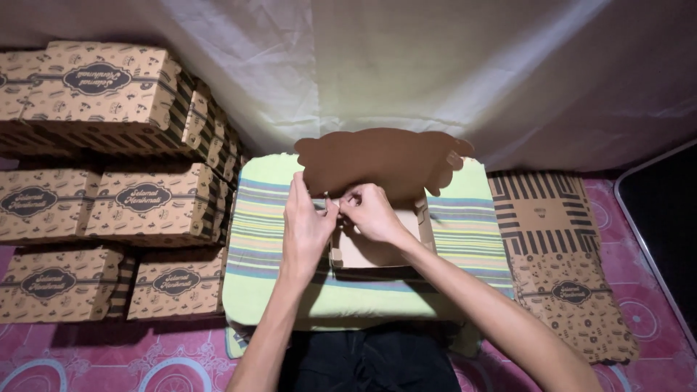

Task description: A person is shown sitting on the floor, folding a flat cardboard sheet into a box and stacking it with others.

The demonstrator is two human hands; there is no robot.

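Observation:
A half-folded brown cardboard box (pixel 377 250) rests on a striped green cushion (pixel 261 232) in front of me. Its plain brown lid flap (pixel 385 160) stands up at the far side. My left hand (pixel 306 225) pinches the box's left wall near the lid hinge. My right hand (pixel 372 210) grips the same spot from the right, fingertips meeting the left hand's. The hands hide the corner they hold.
Stacks of folded printed brown boxes (pixel 138 196) fill the left side. A pile of flat unfolded box sheets (pixel 555 254) lies to the right on a pink patterned mat (pixel 639 305). A white cloth (pixel 406 65) hangs behind. A dark edged panel (pixel 664 210) sits far right.

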